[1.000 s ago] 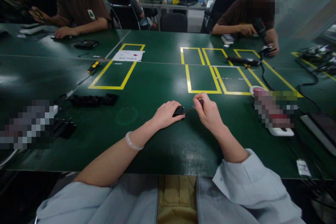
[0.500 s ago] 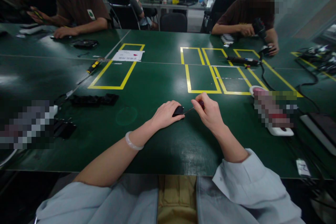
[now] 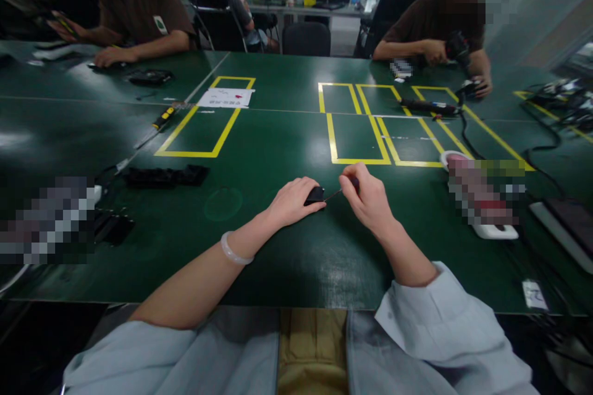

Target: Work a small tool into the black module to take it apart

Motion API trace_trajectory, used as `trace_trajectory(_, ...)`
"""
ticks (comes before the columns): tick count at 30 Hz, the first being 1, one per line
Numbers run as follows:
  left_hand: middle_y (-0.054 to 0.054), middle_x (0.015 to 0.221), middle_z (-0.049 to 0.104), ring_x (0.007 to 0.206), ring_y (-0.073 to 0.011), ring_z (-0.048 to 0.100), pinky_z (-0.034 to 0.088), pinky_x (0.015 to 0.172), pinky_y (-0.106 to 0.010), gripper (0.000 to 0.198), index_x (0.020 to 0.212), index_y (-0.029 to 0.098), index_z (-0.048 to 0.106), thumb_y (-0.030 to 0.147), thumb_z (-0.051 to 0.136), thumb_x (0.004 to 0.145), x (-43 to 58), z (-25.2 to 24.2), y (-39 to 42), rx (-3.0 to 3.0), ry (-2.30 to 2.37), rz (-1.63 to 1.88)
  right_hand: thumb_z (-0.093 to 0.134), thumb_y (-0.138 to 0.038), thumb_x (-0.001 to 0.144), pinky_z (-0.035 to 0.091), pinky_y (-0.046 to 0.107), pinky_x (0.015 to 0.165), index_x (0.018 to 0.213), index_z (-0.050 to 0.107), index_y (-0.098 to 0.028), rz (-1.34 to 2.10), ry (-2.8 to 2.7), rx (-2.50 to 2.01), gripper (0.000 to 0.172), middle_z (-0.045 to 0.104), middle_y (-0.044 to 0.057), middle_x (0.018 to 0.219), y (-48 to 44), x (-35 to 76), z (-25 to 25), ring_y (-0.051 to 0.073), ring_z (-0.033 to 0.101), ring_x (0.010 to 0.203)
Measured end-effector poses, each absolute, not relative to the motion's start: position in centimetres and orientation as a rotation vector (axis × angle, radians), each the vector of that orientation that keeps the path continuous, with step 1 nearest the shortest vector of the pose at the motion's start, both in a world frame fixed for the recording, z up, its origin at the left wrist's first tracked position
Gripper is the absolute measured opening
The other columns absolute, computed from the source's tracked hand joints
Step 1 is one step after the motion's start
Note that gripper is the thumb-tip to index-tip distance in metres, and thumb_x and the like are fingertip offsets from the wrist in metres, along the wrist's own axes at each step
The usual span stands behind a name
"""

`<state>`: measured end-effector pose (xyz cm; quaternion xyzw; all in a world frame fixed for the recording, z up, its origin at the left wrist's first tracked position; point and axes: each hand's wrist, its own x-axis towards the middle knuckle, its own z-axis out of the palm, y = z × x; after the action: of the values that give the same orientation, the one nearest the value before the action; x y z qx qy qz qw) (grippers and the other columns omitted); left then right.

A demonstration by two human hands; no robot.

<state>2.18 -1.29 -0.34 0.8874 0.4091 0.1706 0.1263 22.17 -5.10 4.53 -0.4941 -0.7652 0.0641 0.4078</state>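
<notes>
My left hand (image 3: 298,200) is closed over a small black plastic part (image 3: 315,195) and holds it down on the green table (image 3: 296,271). The fingers cover much of the part, so I cannot tell its exact kind. My right hand (image 3: 367,197) grips the dark handle of a screwdriver (image 3: 334,194), most of it hidden in the fist. Its thin metal shaft points left and down, and the tip meets the right edge of the black part, close to my left thumb.
Black parts (image 3: 162,176) lie to the left, beside a yellow-and-black screwdriver (image 3: 165,117). A white sheet (image 3: 227,97) rests on yellow tape. To the right are a blurred-out pinkish item (image 3: 477,188), a dark device (image 3: 563,231) and cables. Two co-workers sit across the table.
Both hands keep almost the same place. The screwdriver handle has turned slightly in my right fist, with its tip still at the black part.
</notes>
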Motion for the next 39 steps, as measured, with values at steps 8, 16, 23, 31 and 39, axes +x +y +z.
trace_trajectory(8, -0.007, 0.113, 0.06, 0.103, -0.0245, 0.056, 0.045, 0.089, -0.038, 0.043, 0.115, 0.021, 0.052, 0.053, 0.054, 0.087, 2.11, -0.34, -1.34, 2.579, 1.195, 0.49, 0.039, -0.026, 0.093, 0.045, 0.029, 0.067, 0.102, 0.048, -0.022, 0.186, -1.861, -1.232, 0.013, 0.063, 0.004, 0.082, -4.92, 22.13, 3.91, 0.016, 0.061, 0.07)
trace_trajectory(16, -0.007, 0.112, 0.06, 0.102, -0.0245, 0.056, 0.045, 0.088, -0.038, 0.042, 0.114, 0.021, 0.052, 0.054, 0.053, 0.088, 2.16, -0.16, -1.36, 2.58, 1.194, 0.481, 0.038, -0.027, 0.093, 0.045, 0.03, 0.07, 0.102, 0.049, -0.021, 0.177, -1.869, -1.255, 0.015, 0.061, 0.004, 0.082, -4.99, 22.18, 4.09, 0.016, 0.06, 0.072)
trace_trajectory(23, -0.007, 0.111, 0.06, 0.101, -0.0244, 0.057, 0.045, 0.087, -0.038, 0.042, 0.113, 0.021, 0.053, 0.054, 0.054, 0.087, 2.09, -0.25, -1.37, 2.576, 1.194, 0.49, 0.045, -0.036, 0.093, 0.04, 0.026, 0.062, 0.088, 0.05, -0.023, 0.165, -1.892, -1.279, 0.015, 0.06, 0.001, 0.075, -4.98, 22.1, 4.24, 0.014, 0.054, 0.061)
trace_trajectory(31, -0.007, 0.112, 0.06, 0.103, -0.0242, 0.056, 0.045, 0.089, -0.038, 0.041, 0.114, 0.02, 0.052, 0.052, 0.054, 0.088, 2.07, -0.23, -1.42, 2.573, 1.184, 0.498, 0.039, -0.022, 0.09, 0.042, 0.027, 0.062, 0.107, 0.046, -0.02, 0.19, -1.862, -1.274, 0.018, 0.062, 0.001, 0.077, -5.02, 22.16, 4.14, 0.014, 0.056, 0.059)
trace_trajectory(39, -0.007, 0.111, 0.06, 0.101, -0.0243, 0.057, 0.046, 0.087, -0.038, 0.041, 0.113, 0.021, 0.053, 0.053, 0.054, 0.088, 2.1, -0.22, -1.4, 2.574, 1.19, 0.498, 0.045, -0.034, 0.092, 0.042, 0.027, 0.063, 0.089, 0.049, -0.022, 0.156, -1.913, -1.284, 0.013, 0.059, 0.001, 0.075, -5.09, 22.19, 4.44, 0.014, 0.055, 0.062)
